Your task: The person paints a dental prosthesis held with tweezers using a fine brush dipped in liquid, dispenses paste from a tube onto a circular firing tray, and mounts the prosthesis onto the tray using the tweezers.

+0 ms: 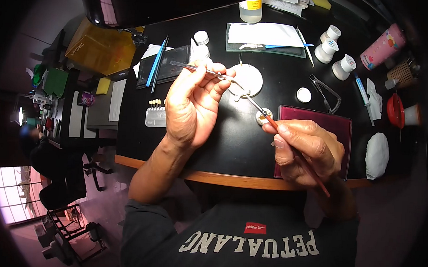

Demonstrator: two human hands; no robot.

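Note:
My left hand is raised over the table with its fingers closed around slim metal tweezers. At the tweezers' tip is a small pale piece, too small to make out clearly. My right hand pinches a fine paintbrush with a reddish-brown handle. The brush tip points up and left and meets the pale piece, or comes very near it. Behind them lies a round white disc. Below the brush ferrule stands a small open pot, partly covered by the brush.
A dark red glass plate lies under my right hand. Around the table are white-capped jars, a metal caliper, a white lid, a shade-tab holder, a glass slab and a pink bottle.

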